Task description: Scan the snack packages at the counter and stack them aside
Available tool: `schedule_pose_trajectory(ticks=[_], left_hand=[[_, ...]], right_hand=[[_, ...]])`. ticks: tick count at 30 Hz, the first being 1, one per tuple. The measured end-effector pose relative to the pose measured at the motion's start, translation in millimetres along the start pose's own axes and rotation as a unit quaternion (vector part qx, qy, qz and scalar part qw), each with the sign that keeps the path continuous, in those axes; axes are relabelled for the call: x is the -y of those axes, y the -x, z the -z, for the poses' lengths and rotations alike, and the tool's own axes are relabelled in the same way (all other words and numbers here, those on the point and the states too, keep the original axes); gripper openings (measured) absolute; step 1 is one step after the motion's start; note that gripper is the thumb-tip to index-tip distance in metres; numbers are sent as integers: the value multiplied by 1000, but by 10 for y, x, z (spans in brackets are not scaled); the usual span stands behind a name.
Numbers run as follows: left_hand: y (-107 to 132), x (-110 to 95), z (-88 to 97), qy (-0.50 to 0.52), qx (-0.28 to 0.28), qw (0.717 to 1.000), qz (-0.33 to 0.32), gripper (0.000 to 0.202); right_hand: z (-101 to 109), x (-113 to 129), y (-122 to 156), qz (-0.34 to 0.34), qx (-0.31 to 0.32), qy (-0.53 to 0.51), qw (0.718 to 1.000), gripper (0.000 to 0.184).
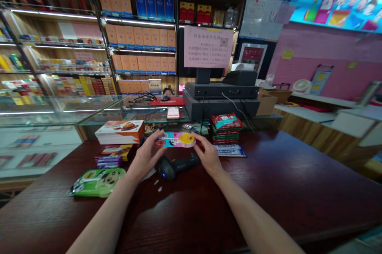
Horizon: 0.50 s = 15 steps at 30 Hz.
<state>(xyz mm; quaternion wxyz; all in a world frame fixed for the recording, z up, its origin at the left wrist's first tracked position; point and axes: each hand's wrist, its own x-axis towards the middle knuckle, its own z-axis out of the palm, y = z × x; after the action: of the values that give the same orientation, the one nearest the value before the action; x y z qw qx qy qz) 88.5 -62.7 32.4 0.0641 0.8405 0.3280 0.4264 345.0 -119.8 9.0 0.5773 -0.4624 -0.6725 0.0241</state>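
Note:
Between my two hands, above the dark wooden counter [262, 190], is a flat, colourful package [176, 140] with a yellow rounded figure and a panda print; its exact kind I cannot make out. The left end is gripped by my left hand [148, 154], and the right end by my right hand [207, 154]. Beneath it lies a black barcode scanner [168, 168] with a small blue light, its handle pointing right. Two small white scraps [160, 189] are in front of the scanner. Left of my left forearm rests a green panda-printed package [100, 182].
At the left are an orange-and-white box [119, 132], a purple pack [109, 161] and a brown-and-yellow box [115, 152]. Stacked red-green packets [226, 128] and a blue-white packet [229, 150] lie right. Behind stand a cash register [221, 101] and a glass case [98, 113].

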Motion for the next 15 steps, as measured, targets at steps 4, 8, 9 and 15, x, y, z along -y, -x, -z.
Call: schedule_pose_trajectory(ticks=[4, 8, 9, 15], left_hand=[[-7, -42, -20, 30, -25, 999, 38, 44], [-22, -50, -72, 71, -45, 993, 79, 41], [-25, -47, -83, 76, -50, 992, 88, 41], [-22, 18, -128, 55, -69, 990, 107, 45]], right_hand=[[-24, 61, 8, -52, -22, -25, 998, 31], [-65, 70, 11, -100, -41, -52, 993, 30], [-75, 67, 12, -112, -45, -55, 991, 31], [-110, 86, 5, -162, -41, -83, 982, 34]])
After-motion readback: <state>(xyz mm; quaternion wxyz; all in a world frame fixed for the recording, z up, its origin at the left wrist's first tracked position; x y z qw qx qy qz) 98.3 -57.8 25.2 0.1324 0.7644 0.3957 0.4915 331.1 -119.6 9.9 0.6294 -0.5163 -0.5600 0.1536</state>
